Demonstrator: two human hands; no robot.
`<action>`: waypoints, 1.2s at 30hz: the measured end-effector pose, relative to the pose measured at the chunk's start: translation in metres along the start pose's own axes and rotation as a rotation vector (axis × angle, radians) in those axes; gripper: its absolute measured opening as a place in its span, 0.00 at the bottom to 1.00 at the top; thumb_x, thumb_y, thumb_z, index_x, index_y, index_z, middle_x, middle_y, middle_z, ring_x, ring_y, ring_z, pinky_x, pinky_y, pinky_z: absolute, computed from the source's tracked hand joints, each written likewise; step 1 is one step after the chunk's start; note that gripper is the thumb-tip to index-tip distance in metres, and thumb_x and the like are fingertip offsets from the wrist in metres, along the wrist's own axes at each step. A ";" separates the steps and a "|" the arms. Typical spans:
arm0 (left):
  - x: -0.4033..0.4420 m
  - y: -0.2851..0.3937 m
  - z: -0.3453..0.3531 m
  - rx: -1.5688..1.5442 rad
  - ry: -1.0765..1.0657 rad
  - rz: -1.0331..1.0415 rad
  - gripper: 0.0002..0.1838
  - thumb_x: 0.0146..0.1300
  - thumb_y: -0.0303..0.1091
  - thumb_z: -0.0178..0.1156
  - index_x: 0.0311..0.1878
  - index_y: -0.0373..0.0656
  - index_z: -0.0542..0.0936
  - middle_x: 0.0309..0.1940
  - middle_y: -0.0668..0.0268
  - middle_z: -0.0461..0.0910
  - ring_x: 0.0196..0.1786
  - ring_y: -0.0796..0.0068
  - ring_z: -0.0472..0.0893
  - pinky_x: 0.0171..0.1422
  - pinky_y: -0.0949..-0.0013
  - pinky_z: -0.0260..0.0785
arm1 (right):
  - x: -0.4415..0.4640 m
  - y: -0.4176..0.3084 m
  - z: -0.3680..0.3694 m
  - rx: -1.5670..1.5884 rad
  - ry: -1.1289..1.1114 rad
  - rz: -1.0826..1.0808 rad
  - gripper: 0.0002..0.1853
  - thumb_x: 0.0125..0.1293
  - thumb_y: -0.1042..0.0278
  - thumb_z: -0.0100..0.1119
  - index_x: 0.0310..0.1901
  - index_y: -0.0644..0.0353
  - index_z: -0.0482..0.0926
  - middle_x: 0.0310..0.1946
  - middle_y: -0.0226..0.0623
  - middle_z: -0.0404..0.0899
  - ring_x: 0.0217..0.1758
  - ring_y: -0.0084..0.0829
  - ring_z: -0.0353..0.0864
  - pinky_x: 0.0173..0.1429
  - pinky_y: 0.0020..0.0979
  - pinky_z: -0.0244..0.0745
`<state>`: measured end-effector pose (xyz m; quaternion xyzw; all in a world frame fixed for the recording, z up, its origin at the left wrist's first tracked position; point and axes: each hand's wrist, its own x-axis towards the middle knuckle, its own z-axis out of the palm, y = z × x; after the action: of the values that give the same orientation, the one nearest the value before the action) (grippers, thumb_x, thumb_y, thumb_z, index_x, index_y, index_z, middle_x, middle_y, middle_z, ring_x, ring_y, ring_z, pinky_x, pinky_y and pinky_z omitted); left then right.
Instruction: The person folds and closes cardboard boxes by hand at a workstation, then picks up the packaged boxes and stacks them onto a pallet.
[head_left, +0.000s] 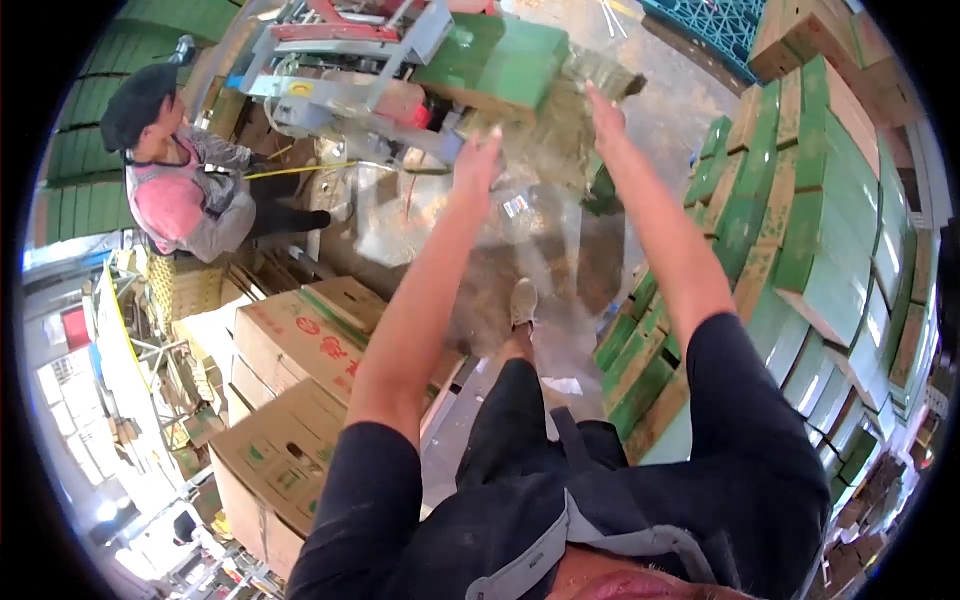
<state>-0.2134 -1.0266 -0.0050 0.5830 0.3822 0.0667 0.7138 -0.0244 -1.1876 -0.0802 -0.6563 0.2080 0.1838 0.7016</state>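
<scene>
Both my arms reach forward over the floor. My left hand (pixel 478 165) is just below the near edge of a green-topped cardboard box (pixel 500 58); its fingers look blurred, and I cannot make out whether they hold anything. My right hand (pixel 606 118) is raised beside a crumpled, brownish translucent sheet (pixel 565 125), right of the box. Its fingers are partly smeared, and contact with the sheet is unclear. The box lies by a metal machine with red parts (pixel 345 50).
A person in a dark cap (pixel 180 175) stands at the left near a yellow strap (pixel 300 170). Brown cartons (pixel 290 440) are stacked at the lower left. Green boxes (pixel 790 240) are piled high on the right. A blue crate (pixel 710 30) is at the top right.
</scene>
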 end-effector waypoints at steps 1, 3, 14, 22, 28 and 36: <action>0.038 0.021 0.005 -0.086 -0.056 -0.026 0.28 0.68 0.48 0.61 0.64 0.42 0.71 0.53 0.64 0.76 0.52 0.68 0.77 0.57 0.59 0.71 | -0.015 -0.006 0.009 0.010 -0.062 -0.223 0.51 0.53 0.38 0.71 0.69 0.70 0.65 0.69 0.53 0.64 0.70 0.44 0.66 0.72 0.39 0.61; 0.083 0.053 0.007 -0.173 -0.087 -0.044 0.27 0.68 0.48 0.61 0.63 0.42 0.71 0.54 0.64 0.76 0.52 0.66 0.77 0.57 0.58 0.71 | -0.045 -0.026 0.036 -0.359 0.144 -0.450 0.50 0.53 0.40 0.71 0.68 0.72 0.65 0.67 0.54 0.67 0.69 0.44 0.68 0.71 0.39 0.62; 0.103 0.030 0.007 -0.422 -0.051 -0.222 0.24 0.67 0.48 0.63 0.60 0.45 0.73 0.51 0.62 0.76 0.52 0.65 0.76 0.54 0.59 0.74 | -0.067 -0.052 0.084 -0.111 -0.177 0.125 0.42 0.47 0.51 0.79 0.60 0.67 0.74 0.53 0.42 0.78 0.52 0.37 0.79 0.51 0.39 0.76; 0.055 -0.002 -0.015 -0.342 -0.139 -0.347 0.28 0.64 0.47 0.66 0.62 0.44 0.71 0.54 0.60 0.75 0.54 0.64 0.76 0.56 0.59 0.73 | -0.093 -0.026 0.014 -0.046 -0.160 0.137 0.39 0.49 0.51 0.78 0.60 0.62 0.74 0.53 0.38 0.79 0.52 0.34 0.79 0.46 0.38 0.78; -0.027 -0.015 -0.013 -0.500 -0.132 -0.375 0.26 0.64 0.50 0.64 0.60 0.49 0.74 0.53 0.62 0.79 0.50 0.64 0.80 0.54 0.58 0.75 | -0.157 0.027 -0.080 0.057 -0.331 0.184 0.32 0.52 0.50 0.76 0.54 0.64 0.80 0.49 0.39 0.81 0.53 0.32 0.79 0.52 0.39 0.78; -0.203 0.000 0.025 -0.553 -0.570 -0.260 0.39 0.61 0.53 0.65 0.69 0.42 0.65 0.67 0.57 0.68 0.68 0.58 0.69 0.76 0.55 0.59 | -0.360 -0.025 -0.219 0.018 0.087 -0.120 0.58 0.47 0.57 0.79 0.75 0.67 0.51 0.63 0.51 0.71 0.65 0.38 0.72 0.69 0.38 0.67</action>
<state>-0.3403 -1.1559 0.0906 0.3114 0.2075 -0.0878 0.9232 -0.3269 -1.4028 0.1221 -0.6687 0.2005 0.1108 0.7073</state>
